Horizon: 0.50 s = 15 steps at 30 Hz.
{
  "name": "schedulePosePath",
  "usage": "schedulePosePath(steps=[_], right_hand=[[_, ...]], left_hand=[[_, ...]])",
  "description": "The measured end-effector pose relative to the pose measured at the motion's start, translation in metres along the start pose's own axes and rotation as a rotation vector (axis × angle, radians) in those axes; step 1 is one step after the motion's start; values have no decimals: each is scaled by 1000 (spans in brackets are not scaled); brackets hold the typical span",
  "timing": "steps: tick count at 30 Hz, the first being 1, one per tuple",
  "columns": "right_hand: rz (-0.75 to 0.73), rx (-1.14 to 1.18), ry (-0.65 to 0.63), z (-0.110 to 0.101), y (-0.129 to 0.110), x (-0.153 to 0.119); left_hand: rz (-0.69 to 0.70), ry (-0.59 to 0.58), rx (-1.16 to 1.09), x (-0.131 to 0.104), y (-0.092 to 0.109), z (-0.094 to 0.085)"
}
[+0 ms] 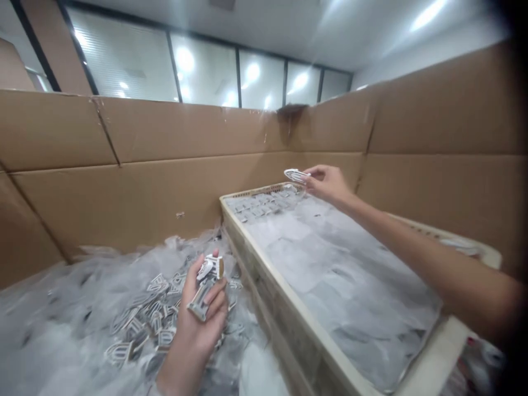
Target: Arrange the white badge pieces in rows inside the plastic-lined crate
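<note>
My left hand (206,319) is closed around a few small flat white-and-grey pieces (202,294) with cut-out slots, held palm up above a heap. Over the far end of a cream plastic crate (264,258), my right hand (325,184) pinches one similar slotted white piece (295,175) by its edge. Rows of small grey-white pieces (259,206) lie at the crate's far end. Sheets of thin whitish film (313,258) cover much of the crate's contents. Loose slotted pieces (152,313) are heaped to the left of and beneath my left hand.
Tall cardboard walls (173,203) enclose the area at the back and right. Crumpled translucent plastic film (53,324) spreads over the left side around the heap. Something red and clear (478,363) lies by the crate's near right corner, partly dark.
</note>
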State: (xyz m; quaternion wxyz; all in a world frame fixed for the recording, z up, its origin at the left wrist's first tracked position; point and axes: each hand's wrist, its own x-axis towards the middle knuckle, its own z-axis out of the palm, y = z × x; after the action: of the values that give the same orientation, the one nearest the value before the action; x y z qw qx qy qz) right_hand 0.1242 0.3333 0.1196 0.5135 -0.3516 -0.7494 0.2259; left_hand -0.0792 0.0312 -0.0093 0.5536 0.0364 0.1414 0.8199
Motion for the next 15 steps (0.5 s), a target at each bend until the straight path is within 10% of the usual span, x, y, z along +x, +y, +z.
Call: schedulePosePath(steps=[6, 15], right_hand=[[278, 152, 15, -29, 36, 8], [104, -299, -121, -16, 36, 33]], left_hand=[[15, -11, 1, -11, 17, 3], [90, -14, 34, -12, 54, -12]])
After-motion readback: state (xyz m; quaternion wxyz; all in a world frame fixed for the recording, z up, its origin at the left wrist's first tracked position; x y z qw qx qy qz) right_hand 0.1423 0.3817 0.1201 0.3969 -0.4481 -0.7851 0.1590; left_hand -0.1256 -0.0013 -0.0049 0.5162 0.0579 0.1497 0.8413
